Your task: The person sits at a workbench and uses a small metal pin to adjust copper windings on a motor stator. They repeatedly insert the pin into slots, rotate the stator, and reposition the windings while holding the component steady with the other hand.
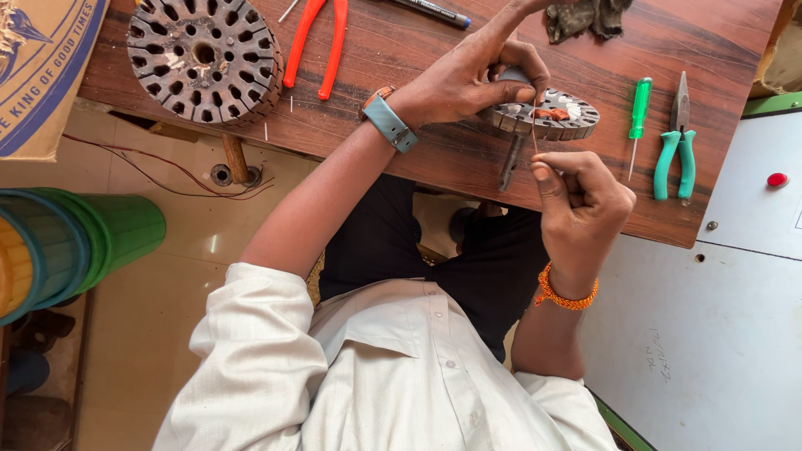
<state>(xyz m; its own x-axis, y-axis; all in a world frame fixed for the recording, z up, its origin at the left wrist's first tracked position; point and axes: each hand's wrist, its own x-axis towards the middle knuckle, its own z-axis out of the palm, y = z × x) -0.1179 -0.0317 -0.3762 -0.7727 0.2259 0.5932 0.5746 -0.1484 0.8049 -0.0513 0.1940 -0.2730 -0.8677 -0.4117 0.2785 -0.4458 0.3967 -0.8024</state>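
Desk (pixel 434 159): reddish wood-grain top running across the upper part of the frame, its near edge slanting down to the right.
Large stator core (pixel 205 57): dark slotted disc, upper left of the desk, well apart from both hands.
Small stator core (pixel 547 117): slotted metal disc at upper centre-right, lying flat, with copper-coloured winding showing on top; a dark shaft hangs from it past the desk edge.
Left hand (pixel 468 79): grip closed over the small stator core's left rim, index finger stretched up the frame; blue watch strap at the wrist.
Right hand (pixel 585 205): just below the core in the frame, thumb and fingertips pinched narrow on a thin copper wire (pixel 535 125).
Key relation: the wire runs almost straight up the frame from the right hand's pinch to the core, so the core lies directly above that grip; the left hand is the one touching it.
Orange pliers (pixel 317 42): top centre, handles spread.
Green pliers (pixel 675 150): right of the core.
Green screwdriver (pixel 638 117): between the core and the green pliers.
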